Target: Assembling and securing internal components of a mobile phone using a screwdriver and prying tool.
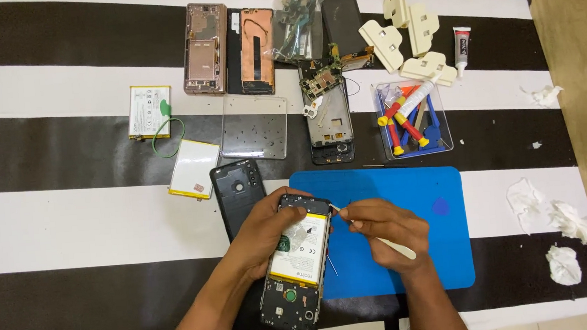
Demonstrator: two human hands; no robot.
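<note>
Left hand (261, 237) cupped round upper left edge of opened phone (298, 262), back removed, white battery exposed. Right hand (387, 231) pinches thin white pry tool (381, 237), tip at phone's upper right corner, over blue mat (444, 244). Black back cover (235, 193) just left of phone. Striped black-and-white tabletop (70, 222) holds loose batteries (149, 112), clear tray of screwdrivers (412, 119), stripped phone frames (328, 114), cream clamps (408, 36), glue tube (462, 50), crumpled tissues (566, 225) at right.
</note>
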